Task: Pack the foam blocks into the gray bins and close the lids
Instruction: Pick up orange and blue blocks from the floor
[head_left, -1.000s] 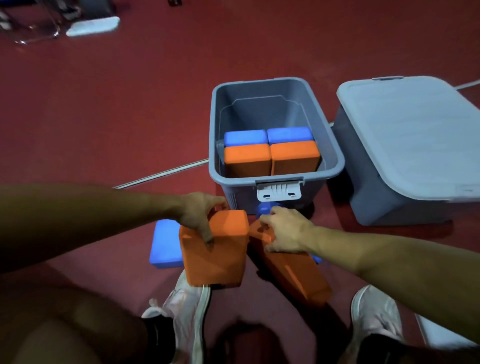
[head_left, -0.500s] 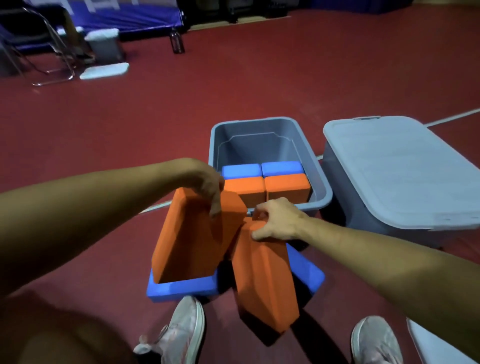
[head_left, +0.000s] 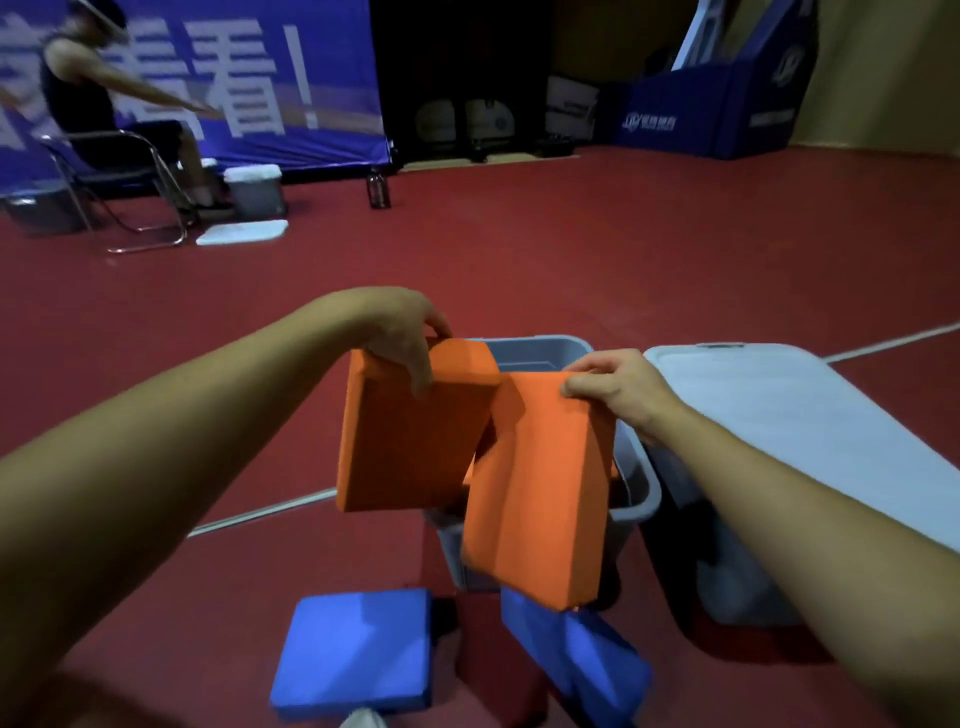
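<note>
The left hand (head_left: 402, 340) grips one orange foam block (head_left: 410, 431) by its top edge, and the right hand (head_left: 618, 387) pinches another orange block (head_left: 540, 499); both hang above the open gray bin (head_left: 641, 486) (two blue blocks (head_left: 358, 649) lie on the floor).

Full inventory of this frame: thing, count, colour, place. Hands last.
orange foam blocks: 2, orange, held up over the open bin, one per hand
blue foam blocks: 2, blue, on the floor, near
open bin: 1, gray, centre, mostly hidden behind the orange blocks
lidded bin: 1, gray, right of the open bin
loose lid: 1, white, floor, far left
small bin: 1, gray, far left
bottle: 1, dark, far floor
folding chair: 1, metal, far left, a person seated
left hand: grips the left orange block
right hand: pinches the right orange block
</note>
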